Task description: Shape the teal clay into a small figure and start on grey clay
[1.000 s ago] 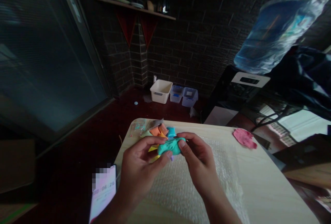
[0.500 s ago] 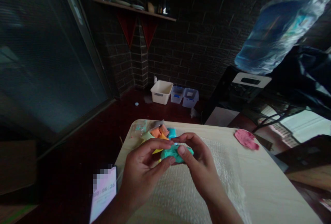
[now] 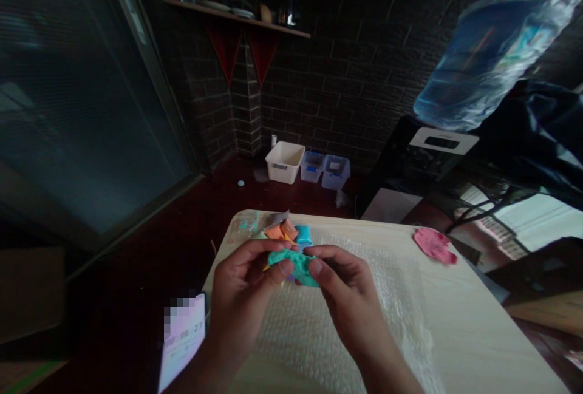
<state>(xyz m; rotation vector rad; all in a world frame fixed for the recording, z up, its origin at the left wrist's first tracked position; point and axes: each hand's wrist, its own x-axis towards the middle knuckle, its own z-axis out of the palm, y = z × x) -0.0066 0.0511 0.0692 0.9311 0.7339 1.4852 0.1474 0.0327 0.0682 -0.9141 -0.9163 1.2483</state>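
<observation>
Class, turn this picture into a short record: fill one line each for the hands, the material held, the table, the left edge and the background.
Left hand: left hand pinching one end of the teal lump
Right hand: right hand pinching the other end
Material: teal lump, uneven, looks soft
Under hands: bubble wrap on the table
Beyond hands: packets, orange and blue among them
Table's far right: flattened pink piece
Left edge: phone, screen lit
Background: white bin and two clear bins on the floor
</observation>
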